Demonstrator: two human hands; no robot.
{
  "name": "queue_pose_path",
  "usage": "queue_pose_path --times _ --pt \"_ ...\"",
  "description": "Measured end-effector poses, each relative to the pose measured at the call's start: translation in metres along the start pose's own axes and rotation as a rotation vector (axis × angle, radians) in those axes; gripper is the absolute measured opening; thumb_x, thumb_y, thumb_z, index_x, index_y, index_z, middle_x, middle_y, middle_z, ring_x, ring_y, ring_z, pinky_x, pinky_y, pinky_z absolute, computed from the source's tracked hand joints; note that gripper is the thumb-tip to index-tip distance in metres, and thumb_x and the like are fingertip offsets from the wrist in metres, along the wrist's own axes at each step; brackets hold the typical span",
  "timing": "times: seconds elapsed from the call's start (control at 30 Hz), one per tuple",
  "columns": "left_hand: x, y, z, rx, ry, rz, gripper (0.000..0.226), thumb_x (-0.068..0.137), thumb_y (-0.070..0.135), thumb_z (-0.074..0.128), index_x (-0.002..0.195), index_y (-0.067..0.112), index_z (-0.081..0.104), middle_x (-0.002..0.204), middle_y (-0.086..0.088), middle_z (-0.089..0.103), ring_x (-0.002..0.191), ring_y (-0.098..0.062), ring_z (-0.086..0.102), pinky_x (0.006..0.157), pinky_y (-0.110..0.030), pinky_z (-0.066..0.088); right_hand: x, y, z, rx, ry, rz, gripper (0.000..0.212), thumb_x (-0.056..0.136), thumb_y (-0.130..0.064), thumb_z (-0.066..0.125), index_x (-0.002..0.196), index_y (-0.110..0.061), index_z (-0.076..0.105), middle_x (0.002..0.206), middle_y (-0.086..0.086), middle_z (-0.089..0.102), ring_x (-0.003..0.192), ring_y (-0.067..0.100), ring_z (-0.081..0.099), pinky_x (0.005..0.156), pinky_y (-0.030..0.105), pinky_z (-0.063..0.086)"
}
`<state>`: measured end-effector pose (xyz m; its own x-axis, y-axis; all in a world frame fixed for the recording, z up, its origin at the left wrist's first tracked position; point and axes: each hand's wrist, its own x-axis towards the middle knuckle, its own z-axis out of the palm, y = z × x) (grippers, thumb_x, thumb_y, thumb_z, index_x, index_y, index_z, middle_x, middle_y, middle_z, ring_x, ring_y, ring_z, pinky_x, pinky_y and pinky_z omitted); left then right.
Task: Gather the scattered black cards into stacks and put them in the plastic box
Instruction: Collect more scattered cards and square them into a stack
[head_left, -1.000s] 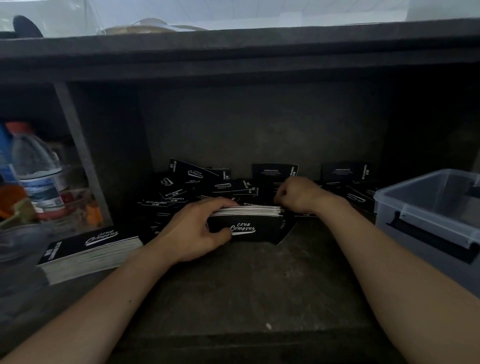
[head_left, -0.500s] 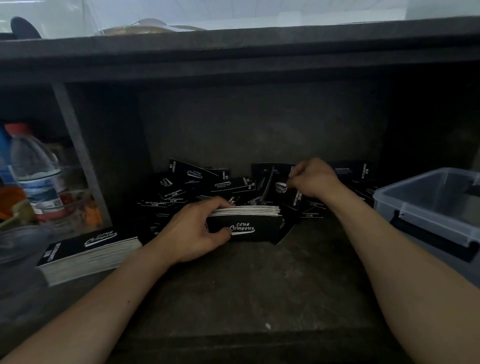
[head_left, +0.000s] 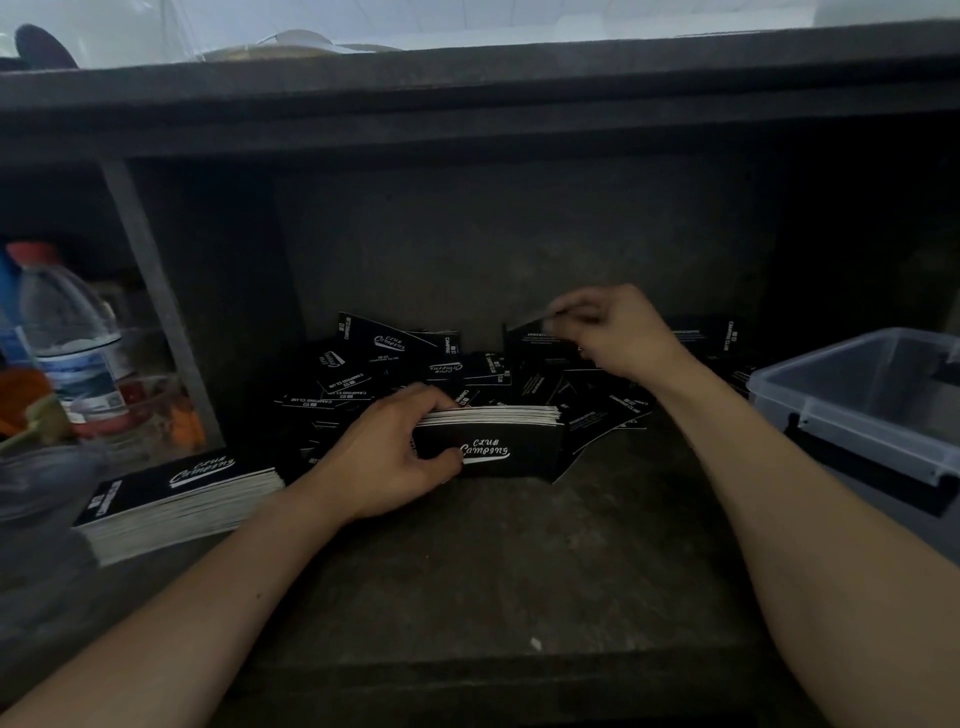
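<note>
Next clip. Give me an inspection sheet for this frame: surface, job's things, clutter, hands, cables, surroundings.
Surface: dark, worn shelf floor with a white speck.
Job's things: scattered black cards heaped at the back; standing stack on edge in the middle; flat stack at left; plastic box at right, contents unclear.
Clutter: water bottle and orange items behind the divider.
Hands: left hand grips the standing stack; right hand pinches a single card above the heap.
Cables: nothing seen.
Surroundings: dark shelf top overhead, bright room beyond.
</note>
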<state>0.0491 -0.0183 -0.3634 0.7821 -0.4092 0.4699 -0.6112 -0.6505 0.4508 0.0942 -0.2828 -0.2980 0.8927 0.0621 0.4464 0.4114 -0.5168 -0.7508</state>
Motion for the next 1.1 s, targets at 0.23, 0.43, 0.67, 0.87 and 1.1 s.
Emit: queue_pose_path --times 0.23,0.43,0.67,0.87,1.1 --pt "0.001 -0.006 0.003 -0.031 0.002 -0.009 0.044 0.067 0.052 0.064 0.104 0.028 0.06 0.126 0.013 0.053 0.115 -0.001 0.057 0.103 -0.03 0.047 -0.002 -0.004 0.002 -0.204 -0.027 -0.115 0.017 0.076 -0.033 0.081 0.08 -0.017 0.074 0.087 -0.002 0.068 0.079 0.009 0.061 0.076 0.025 0.046" --pt "0.002 -0.003 0.001 -0.097 -0.012 -0.062 0.085 0.07 0.039 0.077 0.142 0.035 0.03 0.134 0.016 0.055 0.117 0.003 0.057 0.103 -0.024 0.047 -0.024 -0.021 0.035 -0.131 -0.458 -0.005 0.03 0.089 -0.041 0.064 0.094 -0.014 0.076 0.087 0.001 0.075 0.073 0.001 0.066 0.064 0.013 0.05" --pt "-0.002 -0.003 0.0 -0.021 -0.037 -0.015 0.04 0.073 0.051 0.063 0.111 0.04 0.06 0.099 0.019 0.071 0.089 -0.003 0.069 0.082 -0.037 0.058 -0.009 -0.003 0.0 -0.488 -0.366 0.195 0.027 0.09 -0.019 0.066 0.117 -0.019 0.067 0.117 0.002 0.066 0.104 0.015 0.061 0.097 0.031 0.046" --pt "0.001 -0.008 0.001 0.051 -0.002 0.0 0.038 0.072 0.056 0.061 0.101 0.031 0.068 0.099 0.017 0.063 0.092 -0.002 0.064 0.084 -0.037 0.055 -0.01 0.007 -0.002 -0.664 -0.477 0.305 0.032 0.096 -0.007 0.049 0.119 -0.02 0.068 0.133 -0.001 0.059 0.122 0.016 0.053 0.093 0.019 0.039" --pt "-0.002 -0.003 -0.001 -0.02 -0.044 0.049 0.057 0.078 0.048 0.061 0.134 0.044 0.053 0.122 0.021 0.057 0.114 -0.001 0.058 0.1 -0.034 0.051 -0.009 0.013 0.013 -0.865 -0.373 0.431 0.084 0.078 -0.075 0.053 0.136 -0.014 0.053 0.135 0.008 0.055 0.117 0.027 0.056 0.095 0.034 0.047"
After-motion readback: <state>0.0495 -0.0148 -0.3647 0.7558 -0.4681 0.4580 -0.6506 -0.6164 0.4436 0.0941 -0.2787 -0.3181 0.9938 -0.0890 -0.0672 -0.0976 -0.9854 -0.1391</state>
